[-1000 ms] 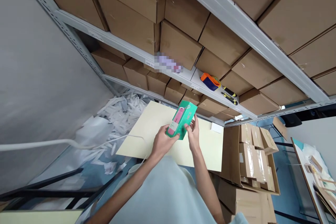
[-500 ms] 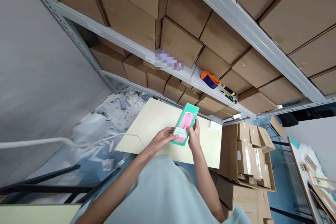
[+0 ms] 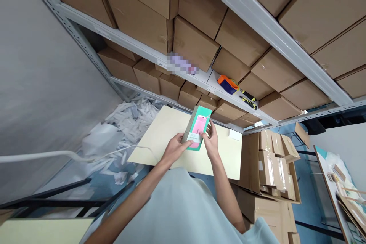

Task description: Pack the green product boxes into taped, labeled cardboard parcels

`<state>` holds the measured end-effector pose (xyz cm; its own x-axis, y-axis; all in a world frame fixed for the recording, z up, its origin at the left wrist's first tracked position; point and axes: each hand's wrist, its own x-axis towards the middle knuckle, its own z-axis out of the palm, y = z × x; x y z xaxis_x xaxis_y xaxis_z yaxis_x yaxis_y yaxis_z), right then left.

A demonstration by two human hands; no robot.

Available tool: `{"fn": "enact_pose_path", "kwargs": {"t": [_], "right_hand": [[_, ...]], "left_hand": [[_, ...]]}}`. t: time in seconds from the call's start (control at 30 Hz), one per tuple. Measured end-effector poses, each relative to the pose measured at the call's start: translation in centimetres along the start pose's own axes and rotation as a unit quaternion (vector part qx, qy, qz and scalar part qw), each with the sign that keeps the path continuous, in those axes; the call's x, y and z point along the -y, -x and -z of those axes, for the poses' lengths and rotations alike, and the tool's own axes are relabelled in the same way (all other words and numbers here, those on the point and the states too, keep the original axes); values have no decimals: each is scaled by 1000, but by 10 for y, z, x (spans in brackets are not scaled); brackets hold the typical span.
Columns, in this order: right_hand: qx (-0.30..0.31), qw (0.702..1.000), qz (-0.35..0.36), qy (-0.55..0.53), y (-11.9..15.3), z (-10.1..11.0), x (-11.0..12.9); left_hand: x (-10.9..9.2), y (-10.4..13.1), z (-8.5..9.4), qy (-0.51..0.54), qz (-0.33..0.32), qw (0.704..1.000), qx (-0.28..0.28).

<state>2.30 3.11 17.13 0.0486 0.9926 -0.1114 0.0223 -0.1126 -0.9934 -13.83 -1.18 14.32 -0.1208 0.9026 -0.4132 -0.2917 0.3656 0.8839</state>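
Above the pale yellow table (image 3: 151, 133) I hold a green box (image 3: 205, 111) with a pink bottle-like picture and a whitish band across its lower part. The box is tilted, so its grey-brown left side shows. My left hand (image 3: 175, 148) grips the lower left edge, thumb on the front. On the right, my right hand (image 3: 211, 141) holds the other side, with its thumb on the front face and fingers along the edge. A small white block-like item (image 3: 234, 134) lies at the table's right corner.
Shelves full of cardboard boxes (image 3: 196, 40) stand ahead. An orange and blue tape dispenser (image 3: 228, 84) and cutters (image 3: 248, 103) lie on one ledge. White scraps (image 3: 128, 122) are heaped left, near a white cable (image 3: 71, 154). An open carton (image 3: 248, 160) of small boxes stands right.
The green box has moved up and slightly left in my hands. It has turned, so more of its left side now shows.
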Motion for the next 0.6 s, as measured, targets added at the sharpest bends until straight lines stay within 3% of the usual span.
{"fn": "enact_pose_path", "kwargs": {"t": [0.13,0.3,0.4,0.5,0.6], "right_hand": [[-29,999,-6,20,12,-9,1],[-57,998,17,28,16,-20,-3],[-92,996,6,16,7,-11,-6],[-57,998,-32,-14,0,4,-6],[-13,998,-35,-44,0,13,-4]], "left_hand": [[-5,1,-5,-125,-44,989,-65],[-10,15,-18,-274,-158,942,-115],[-5,17,-19,-249,-160,954,-56],[-4,12,-11,-132,-68,989,26],[-10,6,-5,-40,30,994,100]]}}
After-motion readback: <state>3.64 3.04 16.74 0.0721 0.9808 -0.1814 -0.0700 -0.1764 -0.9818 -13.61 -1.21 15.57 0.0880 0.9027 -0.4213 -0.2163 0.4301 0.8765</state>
